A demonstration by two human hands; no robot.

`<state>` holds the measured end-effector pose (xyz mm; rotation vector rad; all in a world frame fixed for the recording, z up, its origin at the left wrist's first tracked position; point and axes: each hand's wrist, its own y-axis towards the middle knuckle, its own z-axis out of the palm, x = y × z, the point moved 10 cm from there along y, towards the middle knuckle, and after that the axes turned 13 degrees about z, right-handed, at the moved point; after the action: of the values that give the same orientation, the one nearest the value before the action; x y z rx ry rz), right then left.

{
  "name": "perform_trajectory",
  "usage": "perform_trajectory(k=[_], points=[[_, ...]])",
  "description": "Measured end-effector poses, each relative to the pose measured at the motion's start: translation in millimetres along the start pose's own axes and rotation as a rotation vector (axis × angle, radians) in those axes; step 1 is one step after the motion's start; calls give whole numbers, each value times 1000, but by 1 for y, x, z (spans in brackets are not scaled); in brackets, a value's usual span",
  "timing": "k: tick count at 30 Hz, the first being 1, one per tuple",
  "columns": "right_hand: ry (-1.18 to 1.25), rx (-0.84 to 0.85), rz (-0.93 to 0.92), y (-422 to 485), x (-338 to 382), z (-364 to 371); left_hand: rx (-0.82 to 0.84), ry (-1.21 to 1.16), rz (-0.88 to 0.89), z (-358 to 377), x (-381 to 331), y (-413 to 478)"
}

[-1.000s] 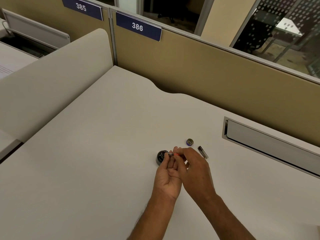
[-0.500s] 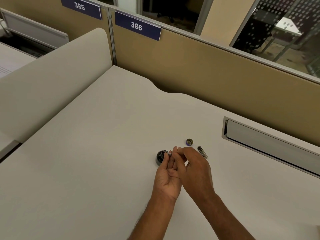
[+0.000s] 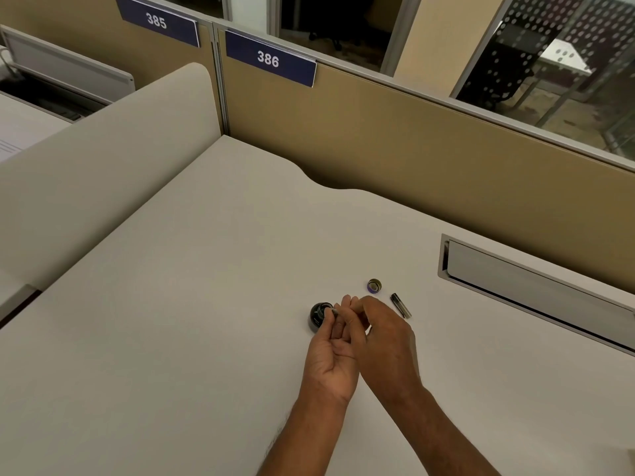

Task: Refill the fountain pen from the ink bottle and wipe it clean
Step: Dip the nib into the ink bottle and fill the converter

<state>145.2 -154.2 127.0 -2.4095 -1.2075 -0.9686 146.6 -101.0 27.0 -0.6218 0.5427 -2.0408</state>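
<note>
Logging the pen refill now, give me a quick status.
Both hands, left hand and right hand, pinch a small pen part beside the open ink bottle. Bottle cap and pen barrel lie apart. Nothing obstructing.

ink bottle (image 3: 319,315) left of cap (image 3: 374,285), barrel (image 3: 400,305)

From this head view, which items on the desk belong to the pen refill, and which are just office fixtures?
In the job:
ink bottle, open
bottle cap
pen barrel
small pen part pinched by left hand and right hand

Just there:
cable tray flap
desk signs 385, 386
</note>
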Motion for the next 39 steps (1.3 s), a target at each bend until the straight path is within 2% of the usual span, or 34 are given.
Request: perform_trajectory(k=[7,12,30,39], points=[[44,37,-47,-2,0,3,-22,6,43,1,-3,0],[75,64,15,2,-5,7,-20,8,49,2,-3,0],[43,42,9,7,-8,8,-16,3,25,2,0,0],[114,63,44,5,-12,11,-37,-3,45,0,0,2]])
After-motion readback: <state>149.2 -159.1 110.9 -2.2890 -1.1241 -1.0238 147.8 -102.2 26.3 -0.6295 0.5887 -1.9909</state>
